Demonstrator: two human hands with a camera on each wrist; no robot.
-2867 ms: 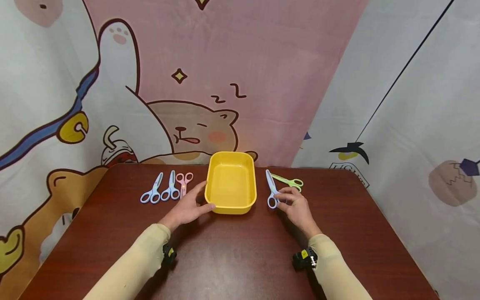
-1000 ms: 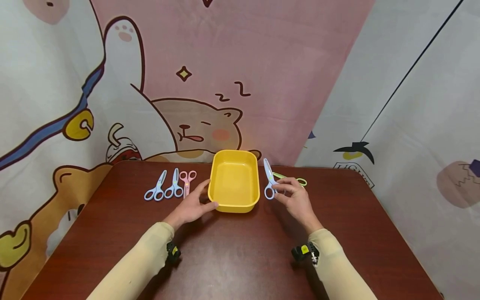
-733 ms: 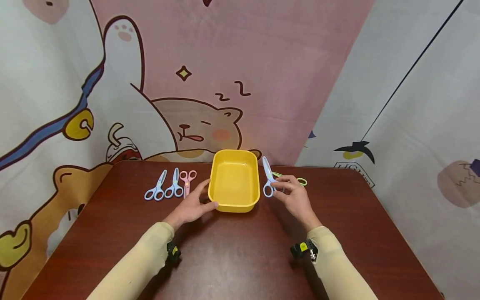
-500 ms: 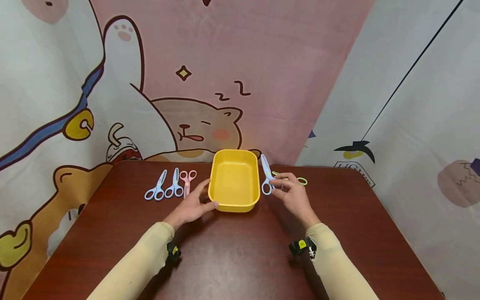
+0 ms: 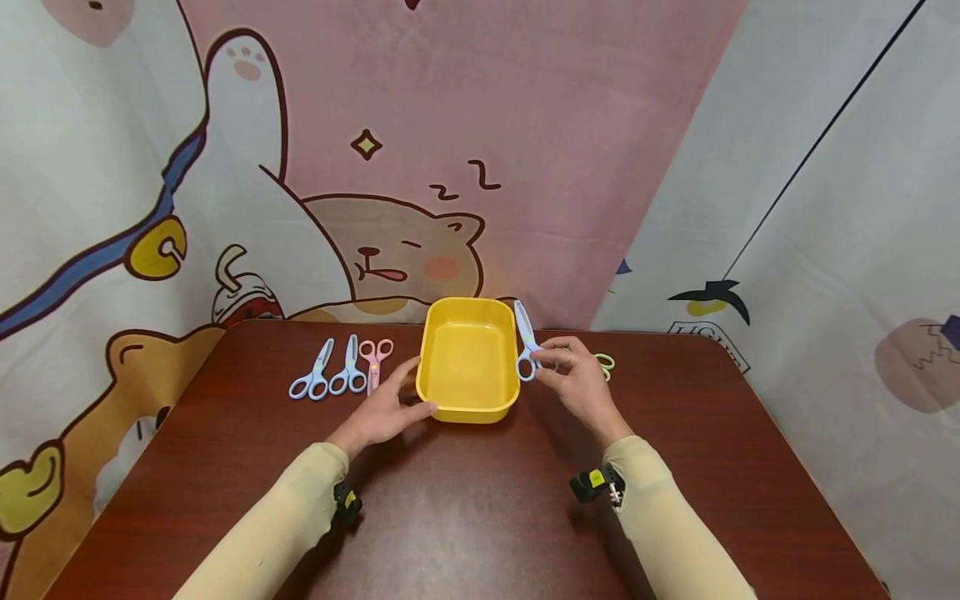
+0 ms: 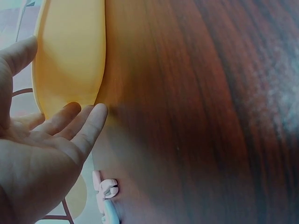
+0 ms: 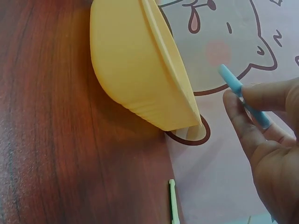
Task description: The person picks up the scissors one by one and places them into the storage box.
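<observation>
Tray [image 5: 471,414], yellow and rectangular with rounded corners, stands upright near the far edge of a reddish-brown bench [image 5: 480,500]. Left hand [image 5: 382,412] is in contact with it: fingers along the outer left wall, thumb at the near-left corner. That grip is spread wide, resting against the tray without closing round it.

Right hand [image 5: 581,379] carries the raised blue scissors [image 5: 529,340], pinched between thumb and fingers at the handle end; this grip is closed down to the thickness of the handle. The blades point up and away from the person. The pair is clear of the bench, just beside the tray's right wall; the right wrist view shows it edge-on and apart from the tray.

Green scissors [image 7: 174,200] lie on the bench beyond the right hand, mostly hidden by it in the head view. Left of the tray, three further pairs lie in a row: outer blue scissors [image 5: 316,373], inner blue scissors [image 5: 350,368] and pink scissors [image 5: 374,365]. Both blue pairs point away from the person; the pink pair is reversed, handle loops on the far side. Behind the bench is a cloth [image 5: 562,125] printed with cartoon animals.
</observation>
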